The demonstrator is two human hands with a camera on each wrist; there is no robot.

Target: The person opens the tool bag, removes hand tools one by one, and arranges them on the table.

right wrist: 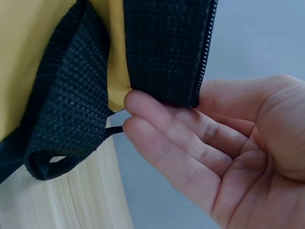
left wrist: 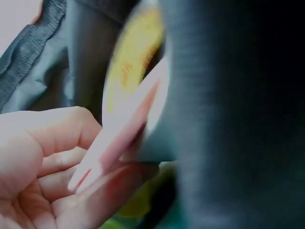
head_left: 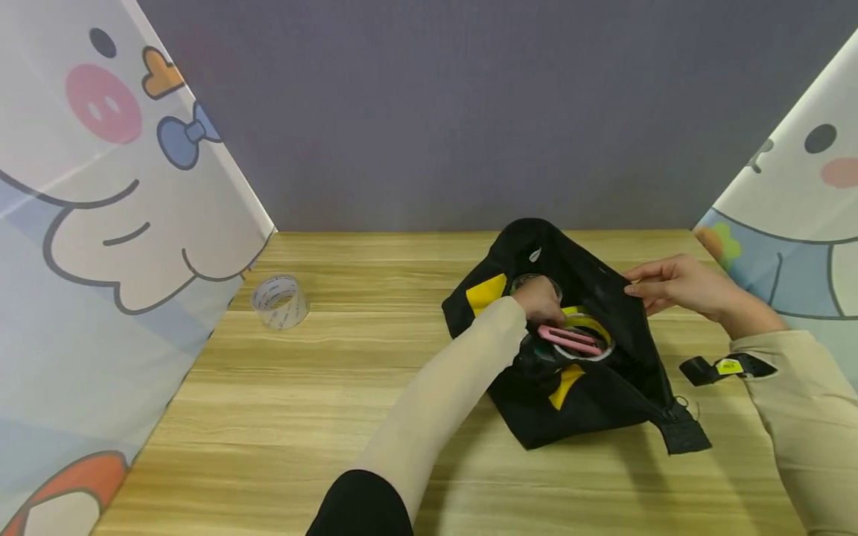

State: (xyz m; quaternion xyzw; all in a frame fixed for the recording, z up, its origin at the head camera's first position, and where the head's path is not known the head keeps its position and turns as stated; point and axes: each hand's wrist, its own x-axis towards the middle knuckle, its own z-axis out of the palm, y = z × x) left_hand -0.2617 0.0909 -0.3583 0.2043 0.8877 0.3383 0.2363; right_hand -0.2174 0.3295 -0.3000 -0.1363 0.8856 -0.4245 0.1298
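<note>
A black bag with yellow patches (head_left: 529,417) lies with its mouth wide. My left hand (head_left: 538,299) reaches inside; in the left wrist view its fingers (left wrist: 97,198) pinch one end of a slim pink box cutter (head_left: 571,339) with a dark slot along it. The cutter lies across a roll of yellow tape (head_left: 590,325) in the bag, and the bag's wall blurs the right of that view. My right hand (head_left: 680,289) pinches the bag's zippered edge (right wrist: 190,81) at the right, between thumb and fingers.
A roll of clear tape (head_left: 280,301) rests on the wooden table (head_left: 268,417) at the left. A black strap with a yellow label (head_left: 727,366) is by the right sleeve. A grey panel (head_left: 429,112) stands behind, with cartoon-printed cloths (head_left: 74,246) at both sides.
</note>
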